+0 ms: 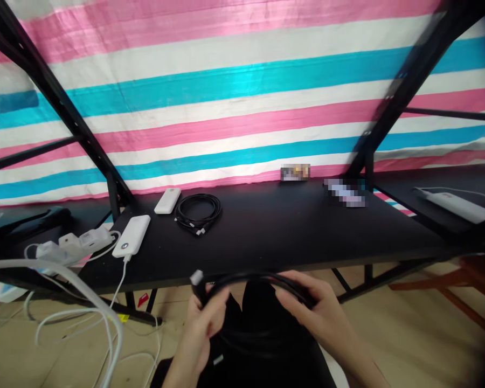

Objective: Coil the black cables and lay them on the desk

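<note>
Between my two hands, in front of the table's near edge, is a looped black cable (pixel 250 276). My left hand (pixel 208 318) is closed around one side of the loops, with a light-tipped connector sticking up above its fingers. On the other side, my right hand (pixel 311 304) pinches the cable between thumb and fingers. The lower loops hang over my dark clothing, where they are hard to separate from it. A second coiled black cable (pixel 198 212) with several connector ends lies on the table ahead of my left hand.
On the black table (pixel 267 231), a white power bank (pixel 132 236) with a white cord and another white power bank (pixel 167 201) lie at left. White power strips (pixel 75 242) and loose cords crowd the left. Two blurred-out items sit at the back right; black metal frame legs rise both sides.
</note>
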Demonstrator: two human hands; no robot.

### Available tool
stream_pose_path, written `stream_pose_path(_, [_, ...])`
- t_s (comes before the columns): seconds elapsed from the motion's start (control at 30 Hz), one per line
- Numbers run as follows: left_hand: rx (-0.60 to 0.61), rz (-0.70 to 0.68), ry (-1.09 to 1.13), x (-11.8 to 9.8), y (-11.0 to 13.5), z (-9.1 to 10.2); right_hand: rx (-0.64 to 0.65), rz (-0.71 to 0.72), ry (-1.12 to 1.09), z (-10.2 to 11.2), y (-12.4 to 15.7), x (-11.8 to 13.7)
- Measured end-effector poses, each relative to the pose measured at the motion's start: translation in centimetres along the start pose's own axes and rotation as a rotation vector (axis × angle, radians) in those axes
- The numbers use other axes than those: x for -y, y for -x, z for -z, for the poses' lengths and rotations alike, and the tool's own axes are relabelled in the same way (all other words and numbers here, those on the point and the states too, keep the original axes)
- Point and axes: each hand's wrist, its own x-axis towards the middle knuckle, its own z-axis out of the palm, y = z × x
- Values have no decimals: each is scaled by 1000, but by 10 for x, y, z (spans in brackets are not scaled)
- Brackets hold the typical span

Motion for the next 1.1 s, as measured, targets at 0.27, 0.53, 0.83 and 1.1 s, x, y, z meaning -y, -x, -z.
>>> stream_pose_path(0.27, [-124,10,398,-5,1,-18,-9,-173,-662,-26,-1,-20])
stream_pose_path(0.53, [175,149,374,-1,7,-8,82,-146,-844,-12,4,-15])
stream_pose_path(0.83, [361,127,426,21,11,-16,-33,-146,-887,-20,8,-14])
stream_pose_path(1.1, [-190,135,420,5,16,-5,-92,-3,-419,-16,11,-27])
